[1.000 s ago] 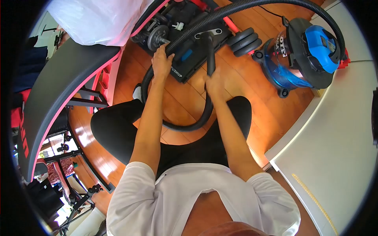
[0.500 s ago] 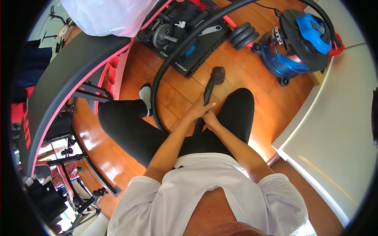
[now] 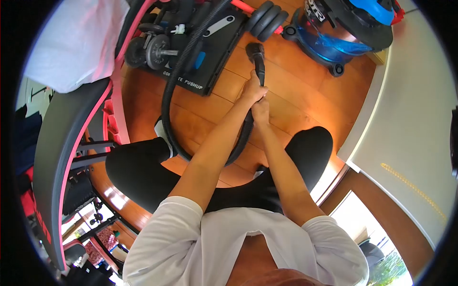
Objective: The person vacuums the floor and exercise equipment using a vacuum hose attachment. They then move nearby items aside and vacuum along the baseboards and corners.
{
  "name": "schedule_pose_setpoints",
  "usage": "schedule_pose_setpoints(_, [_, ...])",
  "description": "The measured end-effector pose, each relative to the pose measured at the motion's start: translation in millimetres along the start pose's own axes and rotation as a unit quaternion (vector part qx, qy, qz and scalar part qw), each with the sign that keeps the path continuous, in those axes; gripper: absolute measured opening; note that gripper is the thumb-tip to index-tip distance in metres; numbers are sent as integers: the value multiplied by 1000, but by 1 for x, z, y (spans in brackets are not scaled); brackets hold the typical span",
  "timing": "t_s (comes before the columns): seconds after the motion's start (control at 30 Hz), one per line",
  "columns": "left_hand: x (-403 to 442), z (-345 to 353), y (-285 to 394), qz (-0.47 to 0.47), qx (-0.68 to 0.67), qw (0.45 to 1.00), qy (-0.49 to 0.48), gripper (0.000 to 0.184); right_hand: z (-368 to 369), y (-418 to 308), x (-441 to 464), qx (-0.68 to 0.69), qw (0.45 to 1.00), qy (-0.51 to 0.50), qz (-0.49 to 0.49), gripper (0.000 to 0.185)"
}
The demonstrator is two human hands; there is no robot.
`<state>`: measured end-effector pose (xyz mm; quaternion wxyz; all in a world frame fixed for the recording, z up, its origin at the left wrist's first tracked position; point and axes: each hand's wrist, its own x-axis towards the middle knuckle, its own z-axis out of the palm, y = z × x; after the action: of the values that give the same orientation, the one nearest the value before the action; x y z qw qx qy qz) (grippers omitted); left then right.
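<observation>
Both arms reach forward over the wooden floor to the end of a vacuum hose [image 3: 167, 107]. My left hand [image 3: 253, 89] is wrapped around the black handle just behind the round brush head [image 3: 255, 50]. Close below it, my right hand [image 3: 260, 112] is closed around the same handle, where the ribbed hose joins it. From there the hose loops by my left leg and runs up past the dumbbells. The brush head points away from me, beside the black push-up board [image 3: 191, 85]; whether it touches the floor I cannot tell.
A blue and black vacuum cleaner [image 3: 329, 40] stands at the upper right, with a plated dumbbell [image 3: 267, 21] to its left. Dumbbells [image 3: 157, 51] lie on the push-up board. A padded bench [image 3: 62, 167] runs along the left, bearing a white plastic bag [image 3: 76, 43]. A white panel [image 3: 405, 119] borders the right.
Both hands and the brush head have moved forward, away from my body, toward the push-up board. My view has shifted; the vacuum cleaner sits higher in the picture.
</observation>
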<state>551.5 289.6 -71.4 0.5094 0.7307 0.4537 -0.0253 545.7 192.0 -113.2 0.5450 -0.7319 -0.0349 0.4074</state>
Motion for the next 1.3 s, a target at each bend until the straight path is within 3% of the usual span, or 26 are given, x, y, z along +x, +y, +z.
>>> schedule_pose_setpoints(0.17, [-8,53,31,28,-24,999,-32,78,-59,-23,-17,-135,987,86,-1,44])
schedule_pose_setpoints(0.27, [-14,96,48,33,10,996,-82,88,-97,-20,-30,-75,991,113,11,44])
schedule_pose_setpoints(0.3, [-16,110,51,38,25,994,-101,90,-105,-2,-23,1,989,151,7,33])
schedule_pose_setpoints(0.37, [-20,140,49,76,33,987,-140,92,-120,17,-30,52,979,197,-11,38])
schedule_pose_setpoints(0.4, [-30,150,53,134,43,982,-124,70,-125,30,-31,81,970,227,-29,40])
schedule_pose_setpoints(0.43, [-39,156,58,132,62,977,-153,69,-130,31,-37,77,964,254,-30,39])
schedule_pose_setpoints(0.5, [-46,161,61,129,79,971,-188,69,-133,25,-51,125,968,217,-27,36])
schedule_pose_setpoints(0.57, [-44,139,57,139,101,974,-145,69,-118,14,-54,155,970,184,-31,27])
schedule_pose_setpoints(0.6, [-43,122,53,142,113,976,-124,69,-114,0,-59,60,989,122,-53,25])
schedule_pose_setpoints(0.67, [-44,72,42,44,40,995,-86,69,-85,-9,-53,-9,999,33,-32,23])
schedule_pose_setpoints(0.73, [-4,60,-33,93,-51,994,6,65,-47,-1,-36,-64,998,8,-19,29])
schedule_pose_setpoints(0.8, [-3,34,-17,47,-49,998,-4,85,-37,-10,-22,-117,993,-16,-14,31])
schedule_pose_setpoints(0.87, [-1,49,7,25,-2,1000,-3,88,-53,10,4,-138,989,-2,-48,30])
schedule_pose_setpoints(0.93, [0,91,31,36,65,997,12,91,-93,23,13,-29,1000,-3,5,29])
schedule_pose_setpoints(1.0, [-22,132,61,75,52,994,-60,97,-136,-6,-32,-13,992,122,-24,33])
schedule_pose_setpoints(1.07, [-38,185,71,118,61,985,-112,100,-175,20,-43,-34,986,165,-12,34])
schedule_pose_setpoints(1.2, [-78,236,125,100,97,932,-335,103,-221,28,-76,95,951,294,-28,34])
schedule_pose_setpoints(1.27, [-89,268,118,170,170,905,-350,101,-229,38,-86,207,921,329,18,29])
schedule_pose_setpoints(1.3, [-93,266,116,159,151,912,-346,98,-227,39,-86,197,927,318,1,28])
